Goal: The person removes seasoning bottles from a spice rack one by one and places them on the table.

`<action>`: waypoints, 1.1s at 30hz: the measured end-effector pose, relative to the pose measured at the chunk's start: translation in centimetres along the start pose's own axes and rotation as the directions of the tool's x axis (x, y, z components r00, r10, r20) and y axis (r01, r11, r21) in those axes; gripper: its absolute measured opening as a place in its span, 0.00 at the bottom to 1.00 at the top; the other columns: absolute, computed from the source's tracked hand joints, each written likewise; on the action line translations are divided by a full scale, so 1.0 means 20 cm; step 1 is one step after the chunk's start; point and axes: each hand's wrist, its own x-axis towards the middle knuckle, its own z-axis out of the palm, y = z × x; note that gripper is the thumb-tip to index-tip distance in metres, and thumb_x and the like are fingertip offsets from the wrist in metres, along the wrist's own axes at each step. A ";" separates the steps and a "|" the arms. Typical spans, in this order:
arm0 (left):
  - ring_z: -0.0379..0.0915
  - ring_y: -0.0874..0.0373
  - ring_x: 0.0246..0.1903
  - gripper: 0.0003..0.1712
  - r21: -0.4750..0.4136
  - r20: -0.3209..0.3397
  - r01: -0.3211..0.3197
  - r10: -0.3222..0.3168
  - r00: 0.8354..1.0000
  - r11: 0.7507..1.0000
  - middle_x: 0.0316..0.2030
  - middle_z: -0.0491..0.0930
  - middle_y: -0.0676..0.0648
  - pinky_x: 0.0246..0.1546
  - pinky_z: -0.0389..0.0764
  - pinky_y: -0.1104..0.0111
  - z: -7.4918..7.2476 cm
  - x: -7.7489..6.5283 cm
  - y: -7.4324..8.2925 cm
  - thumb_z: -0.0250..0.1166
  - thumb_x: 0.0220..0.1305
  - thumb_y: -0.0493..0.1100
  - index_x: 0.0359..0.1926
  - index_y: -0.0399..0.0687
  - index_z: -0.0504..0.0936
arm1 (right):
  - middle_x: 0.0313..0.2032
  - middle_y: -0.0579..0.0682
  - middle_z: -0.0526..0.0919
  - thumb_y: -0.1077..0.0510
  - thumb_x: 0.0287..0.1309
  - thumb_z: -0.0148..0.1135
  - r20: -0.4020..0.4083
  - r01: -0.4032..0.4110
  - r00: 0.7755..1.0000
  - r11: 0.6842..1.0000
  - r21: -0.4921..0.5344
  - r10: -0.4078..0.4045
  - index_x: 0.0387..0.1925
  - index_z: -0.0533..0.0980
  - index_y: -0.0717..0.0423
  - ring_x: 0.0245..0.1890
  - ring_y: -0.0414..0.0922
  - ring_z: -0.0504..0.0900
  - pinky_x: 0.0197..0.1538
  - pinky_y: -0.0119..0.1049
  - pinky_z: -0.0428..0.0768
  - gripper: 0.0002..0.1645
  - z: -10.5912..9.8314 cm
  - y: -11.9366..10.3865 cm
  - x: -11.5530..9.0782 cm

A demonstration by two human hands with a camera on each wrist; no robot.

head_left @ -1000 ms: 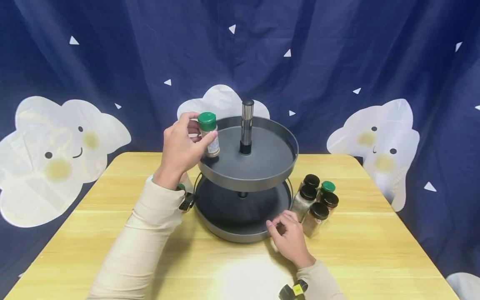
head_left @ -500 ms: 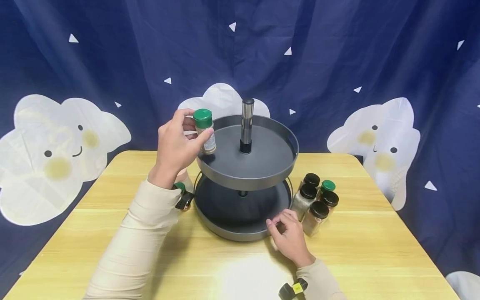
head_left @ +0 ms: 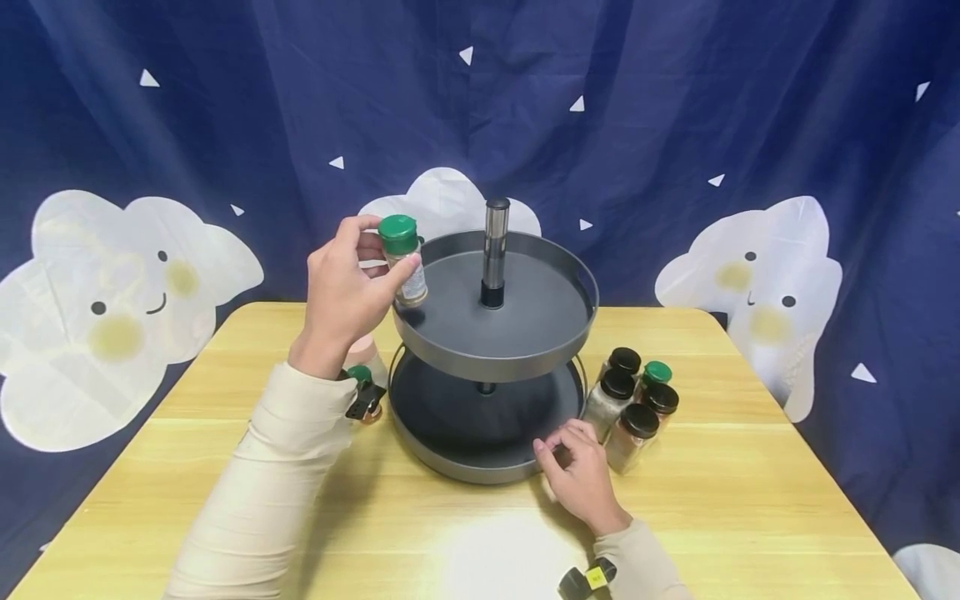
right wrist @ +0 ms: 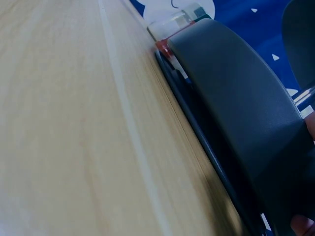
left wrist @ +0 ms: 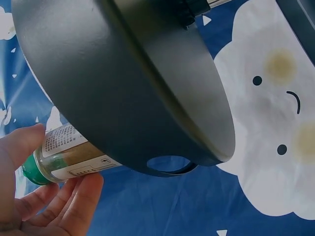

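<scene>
My left hand (head_left: 341,283) grips a spice jar (head_left: 412,282) with a green cap between thumb and fingers, at the left edge of the upper tray (head_left: 517,329). In the left wrist view, the tray wall (left wrist: 98,73) hides the bottom of this tilted jar (left wrist: 74,152), so I cannot tell whether it touches the tray floor. Below, my right hand (head_left: 581,475) pinches the front right rim of the lower tray (head_left: 465,433). Only the tips of the right fingers (right wrist: 302,225) show in the right wrist view. Both dark grey trays belong to one two-tier stand with a metal post (head_left: 495,250).
Several jars (head_left: 630,437) with black caps and one with a green cap (head_left: 657,372) stand right of the stand. Beyond my left wrist, another green-capped jar (head_left: 360,374) and a pink-topped container (head_left: 363,350) are partly hidden. A patterned blue curtain (head_left: 420,100) hangs behind the wooden table (head_left: 720,508).
My left hand has shifted slightly left and up with the jar, toward the outer edge of the upper tray. The right hand and the stand keep their places.
</scene>
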 end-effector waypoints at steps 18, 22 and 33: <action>0.82 0.55 0.35 0.29 -0.030 -0.099 -0.053 0.050 0.994 0.998 0.36 0.83 0.41 0.37 0.83 0.72 -0.02 -0.02 0.01 0.75 0.52 0.41 0.53 0.33 0.74 | 0.25 0.41 0.76 0.63 0.47 0.69 0.007 -0.006 1.000 1.000 0.006 0.006 0.18 0.73 0.47 0.37 0.44 0.74 0.38 0.31 0.70 0.14 -0.01 0.00 0.00; 0.82 0.56 0.34 0.29 -0.038 -0.125 -0.073 0.068 0.990 0.997 0.36 0.83 0.42 0.37 0.82 0.75 -0.04 -0.02 0.01 0.75 0.52 0.40 0.52 0.32 0.74 | 0.24 0.41 0.76 0.63 0.47 0.70 0.001 0.000 1.000 1.000 0.009 0.000 0.18 0.73 0.47 0.37 0.44 0.74 0.38 0.30 0.70 0.14 -0.01 -0.01 0.00; 0.82 0.55 0.34 0.28 -0.031 -0.150 -0.072 0.066 0.987 0.997 0.36 0.84 0.41 0.37 0.78 0.82 -0.09 -0.03 -0.01 0.75 0.52 0.38 0.50 0.31 0.74 | 0.24 0.41 0.76 0.64 0.47 0.70 -0.004 0.010 1.000 1.000 0.002 -0.010 0.18 0.73 0.47 0.36 0.45 0.74 0.37 0.32 0.71 0.14 -0.01 -0.01 0.00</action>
